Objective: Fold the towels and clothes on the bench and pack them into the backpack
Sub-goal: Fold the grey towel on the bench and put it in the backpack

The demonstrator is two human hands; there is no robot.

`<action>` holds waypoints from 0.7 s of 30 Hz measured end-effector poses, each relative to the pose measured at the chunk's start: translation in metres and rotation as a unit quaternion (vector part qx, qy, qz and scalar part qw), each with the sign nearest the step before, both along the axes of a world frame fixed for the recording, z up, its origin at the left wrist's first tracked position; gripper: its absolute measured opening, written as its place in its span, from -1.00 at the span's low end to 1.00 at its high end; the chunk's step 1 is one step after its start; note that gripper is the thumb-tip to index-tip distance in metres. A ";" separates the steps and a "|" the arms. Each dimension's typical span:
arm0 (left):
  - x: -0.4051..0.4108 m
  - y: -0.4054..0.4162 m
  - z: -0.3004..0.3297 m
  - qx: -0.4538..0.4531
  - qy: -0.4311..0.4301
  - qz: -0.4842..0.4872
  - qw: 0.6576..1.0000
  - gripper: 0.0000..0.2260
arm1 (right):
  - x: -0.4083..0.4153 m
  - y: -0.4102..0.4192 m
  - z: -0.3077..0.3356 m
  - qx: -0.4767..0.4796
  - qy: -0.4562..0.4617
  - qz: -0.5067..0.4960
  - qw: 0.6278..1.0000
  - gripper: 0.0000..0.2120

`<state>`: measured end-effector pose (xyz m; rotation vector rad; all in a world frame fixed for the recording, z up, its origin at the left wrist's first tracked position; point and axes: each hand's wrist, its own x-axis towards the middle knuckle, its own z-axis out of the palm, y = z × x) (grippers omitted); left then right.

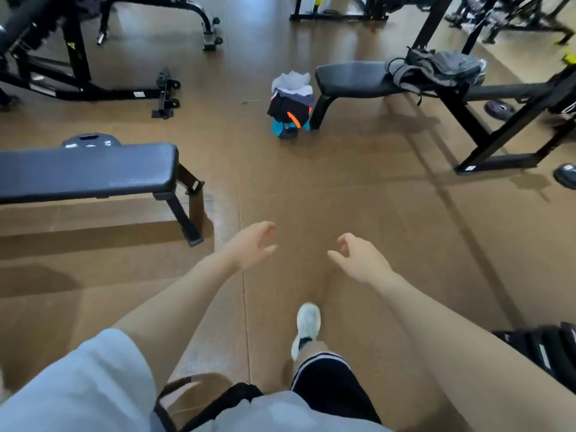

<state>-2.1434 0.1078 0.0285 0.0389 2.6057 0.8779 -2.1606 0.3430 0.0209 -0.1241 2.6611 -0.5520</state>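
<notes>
A black backpack point(290, 111) with teal and orange trim stands on the floor ahead, white and dark cloth sticking out of its open top. It leans by the leg of a black bench point(349, 78) at upper right. A heap of grey and dark clothes point(436, 68) lies on that bench. My left hand point(254, 246) and my right hand point(358, 257) are held out in front of me over the floor, fingers loosely curled, both holding nothing and far from the backpack.
Another black padded bench point(87, 171) stands at my left. Gym machine frames point(78, 57) fill the far left and top. A black rack base point(498, 157) and weight plates point(500, 109) are on the right. My white shoe point(308, 325) steps on brown floor.
</notes>
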 end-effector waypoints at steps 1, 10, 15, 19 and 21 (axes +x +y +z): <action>-0.029 0.003 -0.003 0.005 0.004 -0.001 1.000 -0.50 | -0.029 0.001 -0.004 0.000 -0.003 -0.001 1.000 -0.57; -0.282 -0.019 0.003 0.004 0.008 0.041 0.999 -0.53 | -0.317 -0.027 0.004 0.021 -0.011 0.054 0.998 -0.54; -0.373 -0.076 0.004 0.007 -0.004 0.116 0.993 -0.53 | -0.430 -0.085 0.011 0.026 -0.026 0.126 0.991 -0.54; -0.439 -0.126 -0.008 -0.002 -0.015 0.148 0.989 -0.53 | -0.505 -0.149 -0.005 0.022 -0.035 0.182 0.982 -0.53; -0.480 -0.158 -0.017 -0.006 -0.015 0.156 0.988 -0.53 | -0.548 -0.187 -0.017 0.010 -0.037 0.198 0.979 -0.54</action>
